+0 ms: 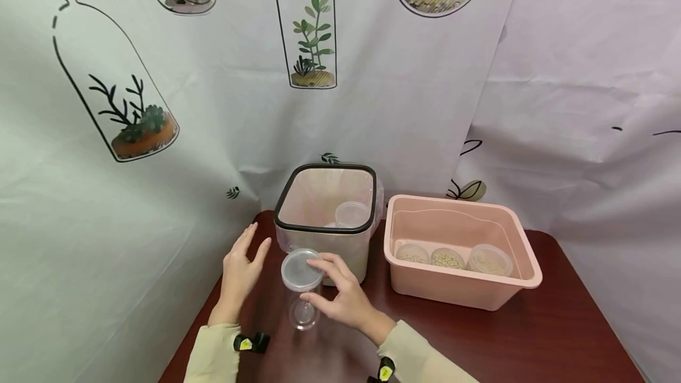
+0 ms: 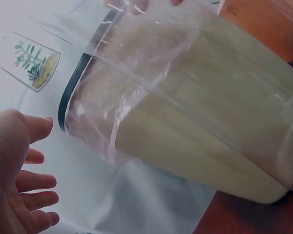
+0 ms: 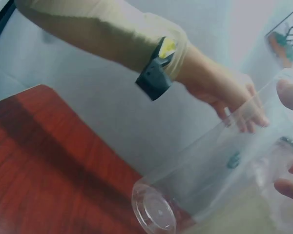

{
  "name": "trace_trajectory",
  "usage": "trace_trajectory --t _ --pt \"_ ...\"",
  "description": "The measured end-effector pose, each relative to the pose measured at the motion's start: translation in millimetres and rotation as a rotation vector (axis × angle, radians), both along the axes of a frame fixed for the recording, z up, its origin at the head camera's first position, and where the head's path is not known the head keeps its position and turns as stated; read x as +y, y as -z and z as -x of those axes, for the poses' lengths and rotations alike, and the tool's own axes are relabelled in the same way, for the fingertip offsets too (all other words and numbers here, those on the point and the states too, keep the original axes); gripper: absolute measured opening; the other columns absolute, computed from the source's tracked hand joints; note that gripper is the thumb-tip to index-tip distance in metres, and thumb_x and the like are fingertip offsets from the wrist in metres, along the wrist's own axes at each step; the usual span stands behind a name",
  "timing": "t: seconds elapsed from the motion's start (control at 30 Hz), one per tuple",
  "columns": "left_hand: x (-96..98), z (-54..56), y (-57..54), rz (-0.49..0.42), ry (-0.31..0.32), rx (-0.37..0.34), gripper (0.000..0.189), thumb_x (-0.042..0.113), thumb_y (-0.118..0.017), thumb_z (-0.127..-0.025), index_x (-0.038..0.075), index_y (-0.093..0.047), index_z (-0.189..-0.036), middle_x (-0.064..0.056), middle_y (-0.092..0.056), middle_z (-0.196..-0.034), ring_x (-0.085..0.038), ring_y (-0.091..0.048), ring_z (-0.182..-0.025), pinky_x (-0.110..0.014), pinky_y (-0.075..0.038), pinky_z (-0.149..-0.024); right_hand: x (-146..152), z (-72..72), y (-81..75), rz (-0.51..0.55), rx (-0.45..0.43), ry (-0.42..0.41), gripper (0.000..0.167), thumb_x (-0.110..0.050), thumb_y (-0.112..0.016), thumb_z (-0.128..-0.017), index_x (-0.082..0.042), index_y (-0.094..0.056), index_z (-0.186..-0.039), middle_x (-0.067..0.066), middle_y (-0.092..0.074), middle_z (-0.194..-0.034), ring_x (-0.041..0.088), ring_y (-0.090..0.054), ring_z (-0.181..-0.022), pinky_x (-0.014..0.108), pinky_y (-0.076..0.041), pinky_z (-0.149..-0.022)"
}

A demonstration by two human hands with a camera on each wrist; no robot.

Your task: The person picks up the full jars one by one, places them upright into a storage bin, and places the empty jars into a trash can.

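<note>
A clear plastic jar [image 1: 304,310] with a translucent lid [image 1: 301,269] is upright in front of the bin. Close at its right side is my right hand [image 1: 348,300]; the fingertips overlap the lid and the thumb overlaps the body, spread apart. Whether they touch it I cannot tell. Left of the jar my left hand [image 1: 240,270] is raised, fingers extended, holding nothing. The same hand [image 2: 14,180] appears with fingers spread in the left wrist view. The jar [image 3: 156,209] slants across the right wrist view, its contents not visible.
Behind the jar stands a pale bin [image 1: 332,253] with a black rim and plastic liner; a lidded clear container [image 1: 352,214] shows inside. To the right, a pink tub [image 1: 452,282] holds three clear containers of pale beans or pellets. A printed curtain hangs behind the dark red table [image 1: 564,324].
</note>
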State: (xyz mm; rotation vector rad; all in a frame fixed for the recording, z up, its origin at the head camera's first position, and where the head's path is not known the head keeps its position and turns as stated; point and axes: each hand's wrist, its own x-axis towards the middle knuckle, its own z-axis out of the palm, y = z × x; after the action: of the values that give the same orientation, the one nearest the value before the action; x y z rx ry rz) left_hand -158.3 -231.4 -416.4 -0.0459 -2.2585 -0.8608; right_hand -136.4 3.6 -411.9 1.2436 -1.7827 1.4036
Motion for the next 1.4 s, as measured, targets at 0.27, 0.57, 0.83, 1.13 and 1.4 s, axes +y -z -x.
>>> trace_trajectory --t 0.27,0.57,0.83,1.13,1.4 --pt "8.4 13.2 -8.1 0.019 0.055 0.063 0.049 0.018 -0.069 -0.085 -0.001 -0.054 -0.128 -0.02 -0.053 -0.129 -0.036 -0.048 -0.119 -0.051 -0.037 -0.096 14.9 5.1 -27.6 0.045 0.07 0.027 0.057 0.0 -0.081 -0.064 0.007 -0.053 -0.113 0.025 -0.052 -0.109 0.03 -0.057 -0.094 0.021 -0.05 -0.075" --pt "16.9 23.5 -12.1 0.032 0.111 0.075 0.047 0.015 -0.069 -0.085 -0.003 -0.056 -0.126 -0.024 -0.052 -0.127 -0.038 -0.048 -0.119 -0.053 -0.036 -0.095 27.3 8.7 -56.7 0.103 0.137 0.061 0.047 -0.013 -0.077 -0.077 0.01 -0.053 -0.111 0.028 -0.052 -0.108 0.032 -0.056 -0.092 0.027 -0.05 -0.071" --pt "21.6 26.9 -12.1 0.027 0.119 0.053 0.047 0.018 -0.068 -0.086 -0.003 -0.056 -0.126 -0.022 -0.051 -0.13 -0.037 -0.046 -0.12 -0.052 -0.036 -0.096 33.6 14.3 -79.3 0.188 0.169 0.043 0.046 -0.018 -0.072 -0.082 0.013 -0.053 -0.111 0.031 -0.051 -0.108 0.036 -0.053 -0.1 0.038 -0.053 -0.071" --pt "25.3 28.2 -14.0 0.018 0.132 -0.026 0.051 0.029 -0.062 -0.09 -0.003 -0.052 -0.129 -0.021 -0.043 -0.137 -0.036 -0.041 -0.125 -0.053 -0.034 -0.097 42.1 27.9 -88.7 0.312 0.193 -0.021 0.049 -0.014 -0.07 -0.084 0.018 -0.049 -0.114 0.035 -0.045 -0.114 0.033 -0.049 -0.109 0.03 -0.046 -0.089" --pt "29.9 28.7 -8.7 -0.003 0.125 -0.003 0.05 0.028 -0.063 -0.09 -0.001 -0.054 -0.128 -0.019 -0.044 -0.136 -0.034 -0.044 -0.123 -0.051 -0.039 -0.094 50.8 42.3 -95.6 0.408 0.202 -0.021 0.053 -0.013 -0.071 -0.083 0.021 -0.046 -0.115 0.034 -0.046 -0.114 0.039 -0.045 -0.113 0.038 -0.045 -0.091"
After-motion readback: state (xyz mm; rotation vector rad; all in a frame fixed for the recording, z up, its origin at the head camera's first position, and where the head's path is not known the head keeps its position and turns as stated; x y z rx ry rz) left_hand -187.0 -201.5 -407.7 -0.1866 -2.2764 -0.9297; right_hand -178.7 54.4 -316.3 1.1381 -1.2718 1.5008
